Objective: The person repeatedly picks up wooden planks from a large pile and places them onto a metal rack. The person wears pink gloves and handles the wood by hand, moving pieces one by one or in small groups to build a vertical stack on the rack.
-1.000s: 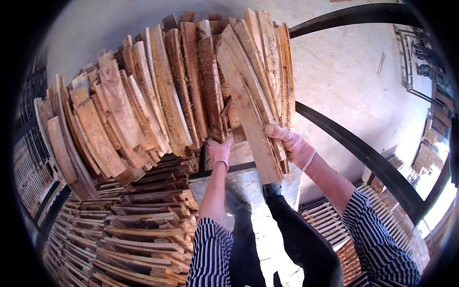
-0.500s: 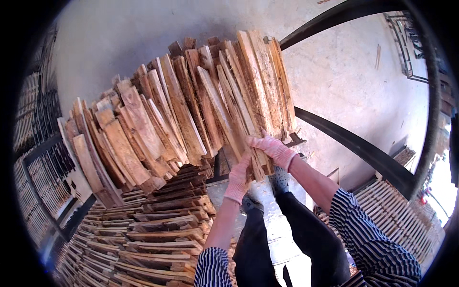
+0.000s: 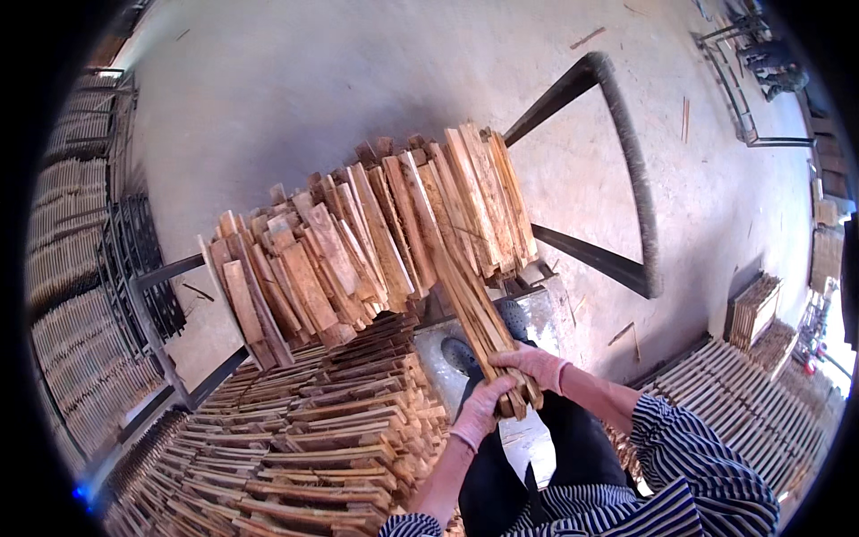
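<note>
A bundle of several long, narrow wood strips (image 3: pixel 472 309) is gripped near its close end by both my hands, in front of my legs. My left hand (image 3: pixel 483 407), in a pink glove, closes round the bundle's left side. On its right side my right hand (image 3: pixel 530 365), gloved alike, is wrapped over the strips. The bundle's far end lies by the pile of rough wood slats (image 3: pixel 313 259), which rests in a dark metal frame (image 3: pixel 595 255). Whether that far end touches the pile I cannot tell.
Low on the left is a large stack of wood strips (image 3: pixel 313 447) in layers. More slat stacks stand at the far left (image 3: pixel 72 268) and lower right (image 3: pixel 743 394). My feet are on a pale board (image 3: pixel 434 345). Another person's legs (image 3: pixel 774 67) show at the upper right.
My hands have drawn the bundle toward my body, away from the pile. The view has shifted, so the pile looks smaller and more of the metal frame shows.
</note>
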A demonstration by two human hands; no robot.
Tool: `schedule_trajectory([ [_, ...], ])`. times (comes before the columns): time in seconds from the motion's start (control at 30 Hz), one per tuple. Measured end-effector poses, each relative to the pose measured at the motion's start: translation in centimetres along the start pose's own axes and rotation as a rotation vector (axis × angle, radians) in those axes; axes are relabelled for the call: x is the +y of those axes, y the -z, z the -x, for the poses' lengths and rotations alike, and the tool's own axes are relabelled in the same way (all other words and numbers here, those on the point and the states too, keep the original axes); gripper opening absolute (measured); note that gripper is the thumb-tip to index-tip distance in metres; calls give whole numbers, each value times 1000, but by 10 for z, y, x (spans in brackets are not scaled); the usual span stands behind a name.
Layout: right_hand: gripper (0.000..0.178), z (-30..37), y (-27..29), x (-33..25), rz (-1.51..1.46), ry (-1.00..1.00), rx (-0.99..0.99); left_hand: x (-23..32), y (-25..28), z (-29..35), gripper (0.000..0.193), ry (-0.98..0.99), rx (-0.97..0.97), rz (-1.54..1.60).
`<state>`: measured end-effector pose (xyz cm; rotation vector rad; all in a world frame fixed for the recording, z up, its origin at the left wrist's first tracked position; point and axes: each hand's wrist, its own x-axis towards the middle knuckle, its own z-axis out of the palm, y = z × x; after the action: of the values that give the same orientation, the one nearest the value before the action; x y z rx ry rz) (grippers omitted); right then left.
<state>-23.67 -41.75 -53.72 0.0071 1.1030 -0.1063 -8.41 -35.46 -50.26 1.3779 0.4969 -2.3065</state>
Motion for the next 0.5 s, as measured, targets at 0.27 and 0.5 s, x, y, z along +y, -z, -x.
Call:
schedule_trajectory([
  [0.27, 75, 128, -45, 28, 146, 156, -10, -80, -45, 116, 62, -484, 53, -176],
  [0.5, 135, 258, -120, -16, 946, 522, -205, -58, -97, 235, 97, -952, -93, 94],
])
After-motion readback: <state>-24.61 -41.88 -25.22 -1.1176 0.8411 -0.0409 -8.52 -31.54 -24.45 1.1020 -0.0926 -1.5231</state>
